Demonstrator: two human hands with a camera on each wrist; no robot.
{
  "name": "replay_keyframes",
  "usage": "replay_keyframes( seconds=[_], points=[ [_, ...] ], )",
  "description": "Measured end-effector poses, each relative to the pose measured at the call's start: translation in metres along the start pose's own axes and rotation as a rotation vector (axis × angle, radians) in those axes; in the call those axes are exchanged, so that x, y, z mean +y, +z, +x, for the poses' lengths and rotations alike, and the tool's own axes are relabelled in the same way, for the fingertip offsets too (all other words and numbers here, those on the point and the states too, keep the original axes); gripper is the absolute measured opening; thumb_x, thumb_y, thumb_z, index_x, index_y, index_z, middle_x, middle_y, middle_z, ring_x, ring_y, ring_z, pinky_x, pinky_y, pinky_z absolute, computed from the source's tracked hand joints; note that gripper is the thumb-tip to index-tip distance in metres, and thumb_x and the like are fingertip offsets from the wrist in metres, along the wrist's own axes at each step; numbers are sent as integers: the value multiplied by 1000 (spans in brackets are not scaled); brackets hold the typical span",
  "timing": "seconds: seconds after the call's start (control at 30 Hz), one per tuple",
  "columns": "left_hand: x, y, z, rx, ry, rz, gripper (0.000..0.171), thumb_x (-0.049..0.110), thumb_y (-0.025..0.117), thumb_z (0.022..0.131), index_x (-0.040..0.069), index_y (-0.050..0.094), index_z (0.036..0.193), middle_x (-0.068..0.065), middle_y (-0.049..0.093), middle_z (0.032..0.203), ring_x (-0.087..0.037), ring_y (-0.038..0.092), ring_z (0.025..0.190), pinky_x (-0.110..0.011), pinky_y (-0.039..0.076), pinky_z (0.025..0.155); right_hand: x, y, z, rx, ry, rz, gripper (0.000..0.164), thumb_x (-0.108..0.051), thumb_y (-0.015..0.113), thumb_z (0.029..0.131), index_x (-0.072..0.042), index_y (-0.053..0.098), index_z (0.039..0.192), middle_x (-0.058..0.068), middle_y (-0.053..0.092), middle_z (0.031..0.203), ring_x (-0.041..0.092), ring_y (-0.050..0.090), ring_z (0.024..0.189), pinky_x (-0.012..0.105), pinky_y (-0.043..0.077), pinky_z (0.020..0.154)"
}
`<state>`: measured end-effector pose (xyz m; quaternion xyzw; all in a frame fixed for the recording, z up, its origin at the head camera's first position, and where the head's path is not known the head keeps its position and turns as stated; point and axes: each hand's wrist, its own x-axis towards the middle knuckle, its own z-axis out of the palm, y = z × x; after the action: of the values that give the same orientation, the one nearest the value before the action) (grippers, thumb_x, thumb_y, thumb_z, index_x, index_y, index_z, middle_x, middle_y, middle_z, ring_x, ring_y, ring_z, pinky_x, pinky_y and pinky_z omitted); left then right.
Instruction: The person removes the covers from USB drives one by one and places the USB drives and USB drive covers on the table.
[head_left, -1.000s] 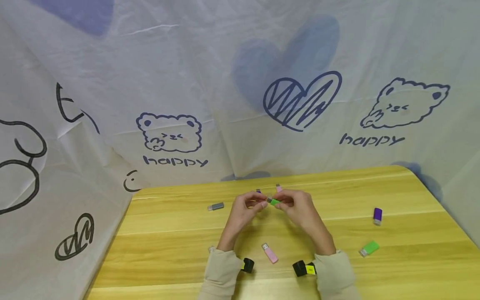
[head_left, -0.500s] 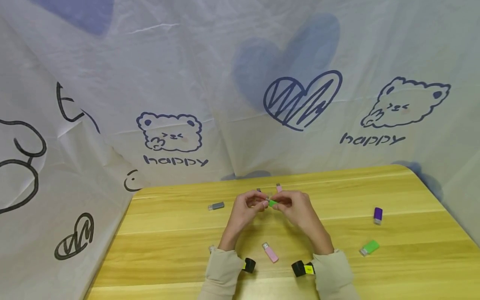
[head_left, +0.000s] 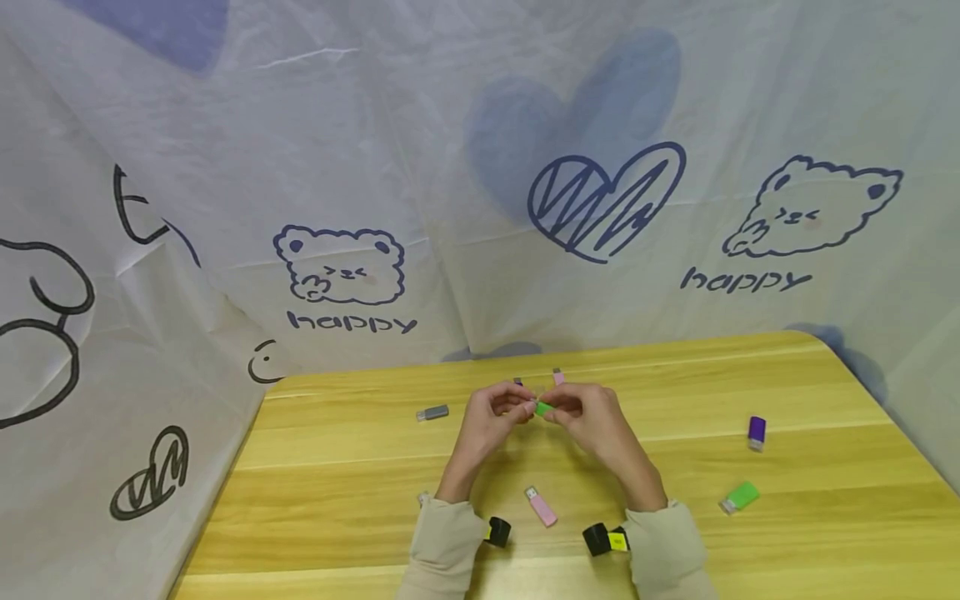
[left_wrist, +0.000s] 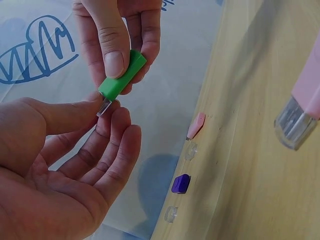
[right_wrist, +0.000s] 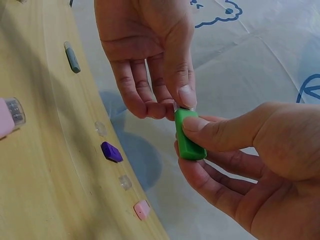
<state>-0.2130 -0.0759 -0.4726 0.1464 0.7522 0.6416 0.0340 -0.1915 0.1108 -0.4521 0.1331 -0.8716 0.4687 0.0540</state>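
My right hand [head_left: 592,408] pinches the green body of a USB stick [right_wrist: 190,137] between thumb and fingers. From the other side, the thumb and index finger of my left hand [head_left: 491,417] pinch the clear cap [left_wrist: 103,107] over its connector end. Both hands meet above the far part of the table, and the stick is tilted in the left wrist view. My left hand's other fingers curl loosely below the cap. Fingertips partly cover the cap in both wrist views.
A pink USB stick [head_left: 541,506] lies between the forearms, a grey one [head_left: 432,412] to the left. Purple [head_left: 757,432] and green [head_left: 740,497] sticks lie right. Near the far edge are a purple stick [right_wrist: 111,152], a pink stick [right_wrist: 142,210] and clear caps [right_wrist: 125,182].
The green USB stick has shifted slightly left, toward my left fingertips. Its metal connector, visible a second ago, is now mostly covered at the left hand. The sticks on the table stay put.
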Motion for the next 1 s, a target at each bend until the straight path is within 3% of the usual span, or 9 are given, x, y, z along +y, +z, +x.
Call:
replay_keyframes(
  seconds=[0.17,0.47,0.67,0.9,1.0],
  points=[
    [0,0,-1,10,1,-2,11,-3,70,95,-7,72,105,-22,71,99,-37,71,90,-51,61,84,-1,0,0,-5,10,4,16,-1,77,90,-5,78,106,8,76,103,21,73,88,33,62,75],
    [3,-2,-2,42,0,-10,12,-4,71,94,-8,73,105,-24,72,99,-39,71,90,-41,63,80,-2,1,0,-12,4,18,17,0,77,90,-4,78,107,9,76,104,21,73,89,32,62,76],
    [3,-2,-1,64,14,-33,12,-6,71,93,-10,73,104,-27,72,99,-45,70,91,-48,62,80,-2,2,1,-13,-3,24,17,0,77,90,-4,78,107,9,76,104,22,74,90,32,62,76],
    [1,-1,-1,77,24,-7,10,-2,73,93,-7,75,102,-22,73,96,-39,72,87,-45,63,78,-1,0,0,-10,-5,29,17,0,77,90,-4,78,107,10,76,103,23,74,89,32,62,75],
    [13,-2,-5,77,21,1,10,-5,71,93,-11,73,101,-26,72,96,-45,71,87,-46,62,79,-1,0,0,-13,-6,18,16,0,78,89,-4,78,105,9,76,102,22,74,88,32,62,75]
  ],
)
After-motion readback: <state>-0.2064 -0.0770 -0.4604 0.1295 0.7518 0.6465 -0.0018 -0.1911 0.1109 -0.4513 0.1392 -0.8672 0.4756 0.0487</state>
